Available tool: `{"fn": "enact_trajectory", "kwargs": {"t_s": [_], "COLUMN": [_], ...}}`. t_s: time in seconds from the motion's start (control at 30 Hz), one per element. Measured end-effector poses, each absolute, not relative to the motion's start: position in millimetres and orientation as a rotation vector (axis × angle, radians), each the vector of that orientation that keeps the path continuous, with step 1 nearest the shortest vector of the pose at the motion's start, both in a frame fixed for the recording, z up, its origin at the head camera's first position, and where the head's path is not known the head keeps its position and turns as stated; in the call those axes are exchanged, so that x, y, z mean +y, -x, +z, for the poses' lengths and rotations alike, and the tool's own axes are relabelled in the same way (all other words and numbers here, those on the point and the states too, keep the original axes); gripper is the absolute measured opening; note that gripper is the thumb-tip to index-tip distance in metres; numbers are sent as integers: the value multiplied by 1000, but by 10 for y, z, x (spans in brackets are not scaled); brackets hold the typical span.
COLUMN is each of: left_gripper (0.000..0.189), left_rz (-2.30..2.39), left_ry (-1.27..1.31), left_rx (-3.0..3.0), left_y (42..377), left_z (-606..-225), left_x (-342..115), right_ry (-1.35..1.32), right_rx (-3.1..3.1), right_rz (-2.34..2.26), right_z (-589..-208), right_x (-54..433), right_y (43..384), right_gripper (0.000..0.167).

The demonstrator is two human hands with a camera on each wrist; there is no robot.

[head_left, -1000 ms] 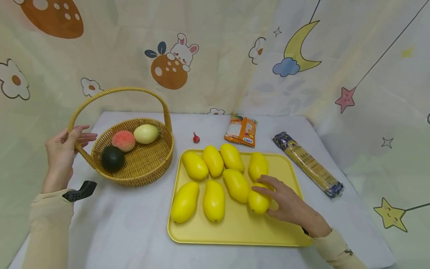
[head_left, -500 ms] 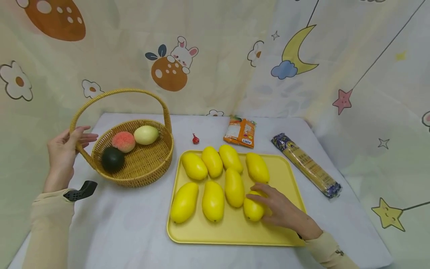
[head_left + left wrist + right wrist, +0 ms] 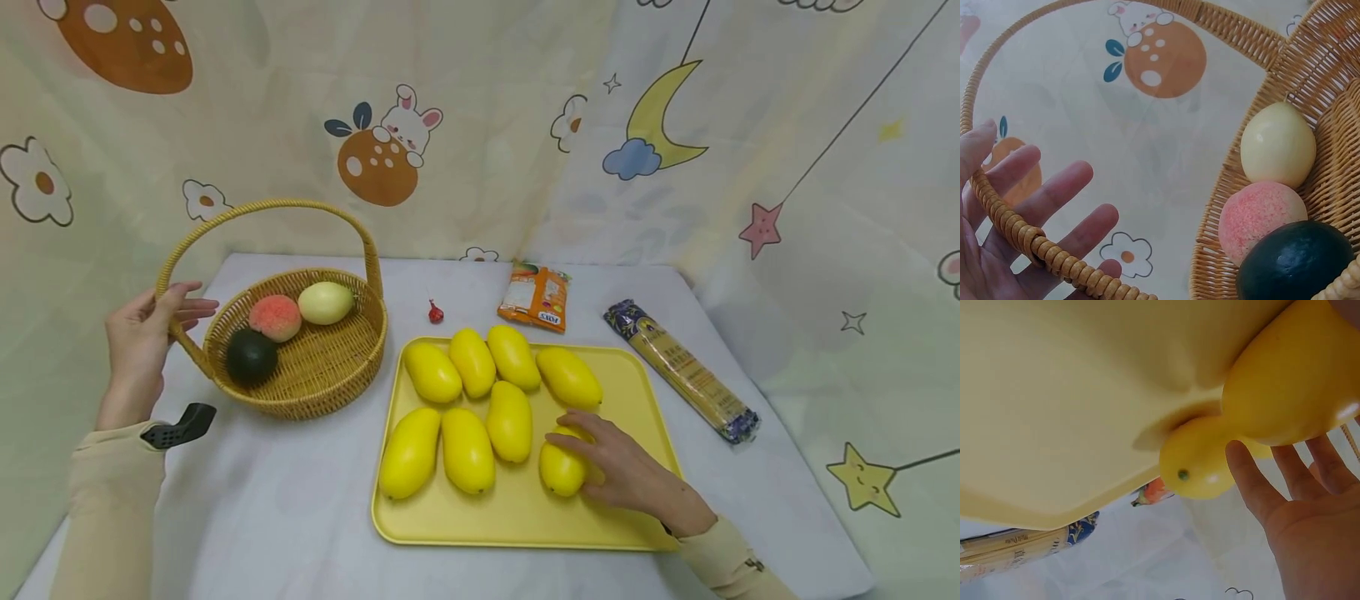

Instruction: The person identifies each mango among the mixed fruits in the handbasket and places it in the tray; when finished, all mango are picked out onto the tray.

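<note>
In the head view, my left hand (image 3: 142, 350) is at the left side of the wicker basket's handle (image 3: 167, 271). The left wrist view shows the handle between thumb and spread, fairly straight fingers. Inside the basket (image 3: 322, 379) lie a dark green avocado (image 3: 251, 357), a pink peach (image 3: 275, 317) and a pale yellow oval fruit (image 3: 326, 302). My right hand (image 3: 630, 467) holds a yellow mango (image 3: 561, 471) low over the yellow tray (image 3: 480, 525), thumb and fingers on opposite sides. Several other mangoes lie there, including one upper-right mango (image 3: 568, 377) and one middle mango (image 3: 510, 422).
Behind the tray are an orange snack packet (image 3: 535, 297) and a small red wrapped candy (image 3: 436, 313). A long spaghetti packet (image 3: 682, 369) lies to the tray's right. A patterned cloth (image 3: 480, 167) hangs behind the white table (image 3: 285, 517).
My right hand has shifted left and nearer with its mango. The upper-right mango has turned slantwise; the middle mango and the one beside it have moved left. My left hand stays at the handle.
</note>
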State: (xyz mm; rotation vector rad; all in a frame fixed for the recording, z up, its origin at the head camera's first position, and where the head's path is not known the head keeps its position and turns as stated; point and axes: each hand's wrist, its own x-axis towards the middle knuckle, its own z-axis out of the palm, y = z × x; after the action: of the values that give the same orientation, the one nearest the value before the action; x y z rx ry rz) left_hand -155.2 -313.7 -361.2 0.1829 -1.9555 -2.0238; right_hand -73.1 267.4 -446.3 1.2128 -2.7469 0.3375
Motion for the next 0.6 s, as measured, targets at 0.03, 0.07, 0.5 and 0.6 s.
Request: {"fn": "enact_trajectory", "kwargs": {"t_s": [0.03,0.07,0.5,0.6], "left_gripper": [38,37,38,34], "left_rz": [-2024,-2021,-1918,-1898], "left_ry": [-182,-181,-203,-266], "left_rx": [-1958,-1962,-2013,-1848], "left_y": [1556,1559,1531,1505], "left_z": [-3610,-3609,-3555,-3490], "left_x": [-3140,-3142,-3143,-3076], "right_ry": [-1216,-1217,-1192,-1185], "right_rx": [-2737,-2731,-2735,-2714], "right_rz": [335,332,349,357], "right_z": [-4462,-4462,-4391,-4354], "right_x": [2674,2674,2708,2722], "right_y": [735,740,739,745], "right_gripper": [78,78,76,72]}}
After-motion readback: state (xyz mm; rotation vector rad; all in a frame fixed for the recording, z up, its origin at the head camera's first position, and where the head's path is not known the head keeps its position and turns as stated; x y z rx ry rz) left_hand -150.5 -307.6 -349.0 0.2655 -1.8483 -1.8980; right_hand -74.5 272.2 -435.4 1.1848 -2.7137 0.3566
